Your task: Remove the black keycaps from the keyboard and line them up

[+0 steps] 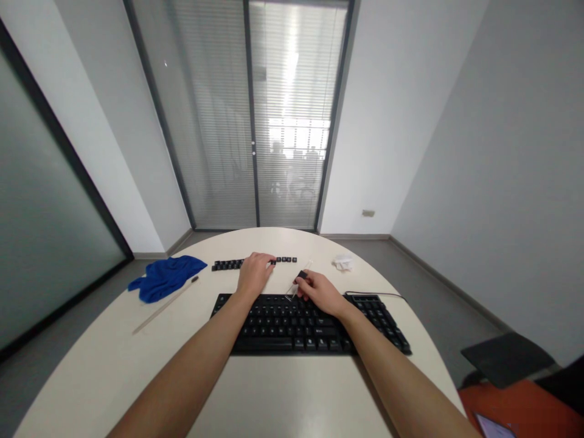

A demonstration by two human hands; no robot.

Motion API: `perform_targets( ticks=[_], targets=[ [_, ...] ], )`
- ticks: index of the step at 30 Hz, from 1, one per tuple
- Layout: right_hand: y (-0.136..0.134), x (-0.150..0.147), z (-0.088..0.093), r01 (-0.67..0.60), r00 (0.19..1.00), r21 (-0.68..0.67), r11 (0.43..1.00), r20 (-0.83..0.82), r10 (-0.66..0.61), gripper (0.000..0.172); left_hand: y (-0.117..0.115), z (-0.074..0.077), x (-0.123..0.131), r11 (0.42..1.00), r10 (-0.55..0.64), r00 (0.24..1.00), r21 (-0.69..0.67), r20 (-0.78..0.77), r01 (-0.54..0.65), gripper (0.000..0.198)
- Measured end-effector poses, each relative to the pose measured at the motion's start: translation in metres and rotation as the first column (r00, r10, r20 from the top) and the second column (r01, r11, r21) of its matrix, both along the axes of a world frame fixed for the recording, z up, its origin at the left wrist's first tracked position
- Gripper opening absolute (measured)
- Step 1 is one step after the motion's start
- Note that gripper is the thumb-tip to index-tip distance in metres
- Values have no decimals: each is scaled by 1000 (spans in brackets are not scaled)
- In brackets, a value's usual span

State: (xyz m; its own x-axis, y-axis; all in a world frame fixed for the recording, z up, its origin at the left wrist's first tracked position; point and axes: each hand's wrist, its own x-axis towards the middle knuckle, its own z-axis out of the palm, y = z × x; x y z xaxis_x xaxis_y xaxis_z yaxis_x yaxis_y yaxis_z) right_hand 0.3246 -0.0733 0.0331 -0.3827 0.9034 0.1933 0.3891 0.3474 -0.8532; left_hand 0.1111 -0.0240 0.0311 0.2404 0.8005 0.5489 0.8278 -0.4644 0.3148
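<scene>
The round white table [274, 401] fills the lower view and bears all items. The black keyboard [292, 331] lies at table centre, long side toward the person, with both forearms crossing above it. Its cable [365, 293] leaves the far right corner. The blue cloth [166, 277] lies crumpled at the far left of the table, well apart from the keyboard. 1 thin stick [164, 307] with a dark tip lies just beside the cloth, slanted toward the person. The cap row [225, 264], a single line of loose black keycaps, runs parallel to the keyboard just beyond its far edge. The left hand [254, 274] rests palm down on the middle of this row with its fingers curled. Whether they grip anything cannot be told. The right hand [319, 292] hovers over the far edge of the keyboard, fingers drawn together and pinching 1 black cap [302, 275] at the fingertips. The tissue [343, 263] lies crumpled at the far right, near the table rim. 1 clear tool [294, 287] slants just under the pinched cap. Whether the right hand holds it too cannot be told.
</scene>
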Motion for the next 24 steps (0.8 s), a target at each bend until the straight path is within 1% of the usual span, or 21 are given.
perform_targets(
  ticks=[4,8,13,16,20,22,24],
  targets=[
    [0,0,0,6,1000,7,1000,1,-6,27,2,1,0,1000,16,1000,-8,-25,-16,20],
    [0,0,0,5,1000,6,1000,2,-5,26,1,-1,0,999,28,1000,-24,11,-28,20],
    [1,0,-2,11,1000,22,1000,24,-12,26,1,-3,0,993,101,995,-63,1,-100,20],
    [2,1,-3,12,1000,25,1000,28,-12,26,4,2,1,987,134,991,-87,-29,-136,19],
    [3,1,-5,5,1000,22,1000,23,-6,26,14,16,1,982,133,988,-122,-77,-141,18],
    [3,2,-5,4,1000,22,1000,23,-4,26,19,20,1,985,125,987,-109,-102,-136,16],
    [2,1,-4,6,1000,21,1000,24,-6,25,22,19,2,990,122,986,-62,-116,-130,14]
  ],
)
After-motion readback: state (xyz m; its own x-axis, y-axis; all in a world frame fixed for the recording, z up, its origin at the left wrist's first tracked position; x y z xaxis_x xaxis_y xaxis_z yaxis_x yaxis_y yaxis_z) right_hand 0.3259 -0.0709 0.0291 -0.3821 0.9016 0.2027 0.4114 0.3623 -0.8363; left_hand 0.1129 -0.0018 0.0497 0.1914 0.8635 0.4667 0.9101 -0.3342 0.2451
